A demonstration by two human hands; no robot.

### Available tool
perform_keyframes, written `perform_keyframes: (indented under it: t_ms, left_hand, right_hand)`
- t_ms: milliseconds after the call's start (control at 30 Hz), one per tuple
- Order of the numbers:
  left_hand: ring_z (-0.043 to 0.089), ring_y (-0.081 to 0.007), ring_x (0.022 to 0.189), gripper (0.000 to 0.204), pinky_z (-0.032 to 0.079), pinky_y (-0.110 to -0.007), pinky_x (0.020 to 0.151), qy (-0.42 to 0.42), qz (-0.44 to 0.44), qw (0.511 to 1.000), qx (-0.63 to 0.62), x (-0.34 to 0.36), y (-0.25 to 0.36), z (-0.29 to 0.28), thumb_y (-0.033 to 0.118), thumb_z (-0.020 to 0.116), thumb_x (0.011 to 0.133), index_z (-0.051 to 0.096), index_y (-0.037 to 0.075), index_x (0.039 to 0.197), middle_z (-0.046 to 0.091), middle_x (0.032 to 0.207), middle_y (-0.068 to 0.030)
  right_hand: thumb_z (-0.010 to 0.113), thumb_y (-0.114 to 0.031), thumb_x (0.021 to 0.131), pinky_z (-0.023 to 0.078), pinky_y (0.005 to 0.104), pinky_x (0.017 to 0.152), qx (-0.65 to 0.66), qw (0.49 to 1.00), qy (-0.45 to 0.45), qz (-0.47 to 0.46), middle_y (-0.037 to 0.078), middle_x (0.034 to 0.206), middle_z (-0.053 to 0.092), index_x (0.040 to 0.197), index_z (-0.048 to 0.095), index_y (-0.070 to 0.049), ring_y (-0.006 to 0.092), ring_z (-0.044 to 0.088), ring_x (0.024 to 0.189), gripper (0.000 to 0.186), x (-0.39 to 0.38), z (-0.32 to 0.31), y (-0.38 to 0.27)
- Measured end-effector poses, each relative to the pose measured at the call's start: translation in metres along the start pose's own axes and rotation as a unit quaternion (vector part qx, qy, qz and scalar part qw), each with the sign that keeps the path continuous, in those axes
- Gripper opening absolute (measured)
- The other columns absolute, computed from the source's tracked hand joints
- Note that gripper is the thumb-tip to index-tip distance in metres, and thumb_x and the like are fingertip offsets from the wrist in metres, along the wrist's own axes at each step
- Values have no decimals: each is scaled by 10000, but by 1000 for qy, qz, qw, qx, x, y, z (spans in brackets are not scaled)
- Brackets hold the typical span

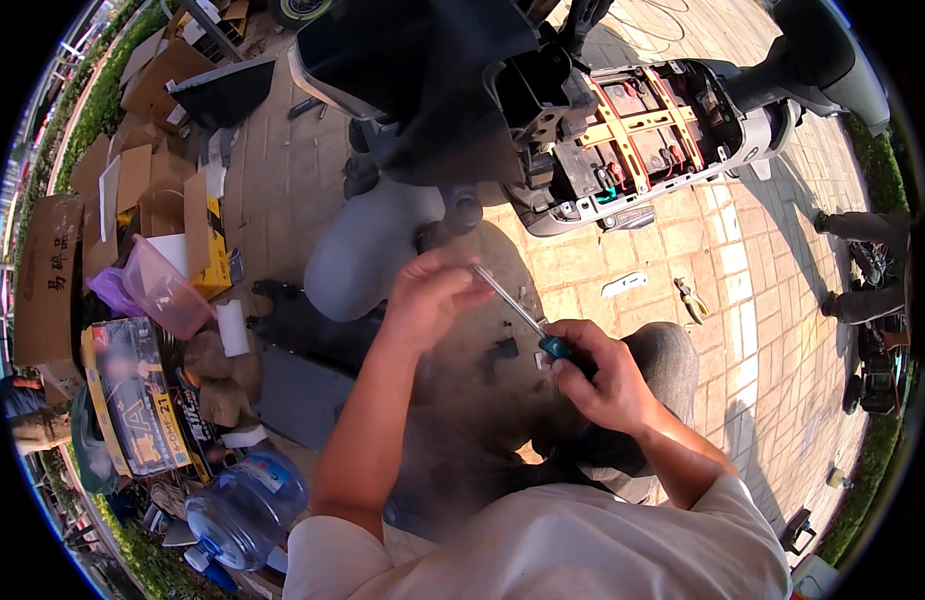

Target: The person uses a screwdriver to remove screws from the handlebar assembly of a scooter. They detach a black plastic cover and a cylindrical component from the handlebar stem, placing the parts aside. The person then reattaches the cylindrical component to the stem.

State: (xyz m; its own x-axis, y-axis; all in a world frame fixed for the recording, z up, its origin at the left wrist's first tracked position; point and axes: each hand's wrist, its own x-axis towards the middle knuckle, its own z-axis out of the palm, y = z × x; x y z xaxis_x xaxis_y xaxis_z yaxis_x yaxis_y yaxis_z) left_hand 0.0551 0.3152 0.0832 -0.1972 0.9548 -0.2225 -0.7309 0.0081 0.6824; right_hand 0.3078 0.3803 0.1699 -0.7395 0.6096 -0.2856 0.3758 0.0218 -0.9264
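My right hand (605, 375) is wrapped round the dark green handle of a screwdriver (514, 304). Its metal shaft slants up and to the left. At the tip, the fingers of my left hand (433, 298) are pinched together; whatever sits between them is too small to make out. Beyond both hands stands an electric scooter (423, 80) with its floor cover off. Batteries (628, 97) show in the open bay, under a yellow metal bracket (619, 130) and beside coloured wires.
Pliers (692, 300) and a white strip (625, 285) lie on the paving to the right. Cardboard boxes (51, 280), a pink plastic bin (166, 287) and a large water bottle (248, 510) crowd the left. A grey panel (303, 395) lies beside my left arm. Another person's legs (868, 260) show far right.
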Motion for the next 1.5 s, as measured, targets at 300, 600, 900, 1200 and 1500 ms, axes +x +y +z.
perform_keyframes:
  t_ms: [300,600,900,1200,1500]
  left_hand:
    - [723,-279,893,161,609,-455,810,-22,-19,1000,-10,-4,8,12,31,504,957,633,-9,1044,708,975,-172]
    - [730,-279,825,130,626,-439,731,6,-38,998,51,-3,12,22,62,528,958,634,-3,997,707,922,-165]
    - [720,-306,819,110,600,-422,764,-14,16,991,133,-14,54,63,12,564,926,657,-38,954,704,917,-183]
    - [691,-207,939,250,536,-324,857,-60,168,948,264,-50,119,146,93,538,989,627,-72,1155,713,1022,-152]
    - [640,-172,760,643,506,-266,706,184,513,701,460,-121,168,142,425,618,940,505,-111,1278,670,954,-157]
  right_hand:
    - [610,-59,874,530,320,789,-20,999,-18,-21,138,986,690,1241,569,-27,211,684,888,371,-3,-15,-10]
    - [595,-44,869,520,338,703,-126,989,-40,-59,115,911,679,1213,583,-21,200,657,761,345,-7,-41,-23]
    - [568,-130,986,512,256,554,411,880,-232,56,122,1018,659,1321,504,17,132,618,692,371,10,-34,-2]
    - [653,-89,950,484,264,905,254,911,-276,-172,71,1092,652,1213,555,8,107,599,1027,297,36,11,-83]
    - [681,-88,929,563,257,822,608,744,-163,-224,33,1034,633,1173,535,-25,97,637,951,291,87,77,-196]
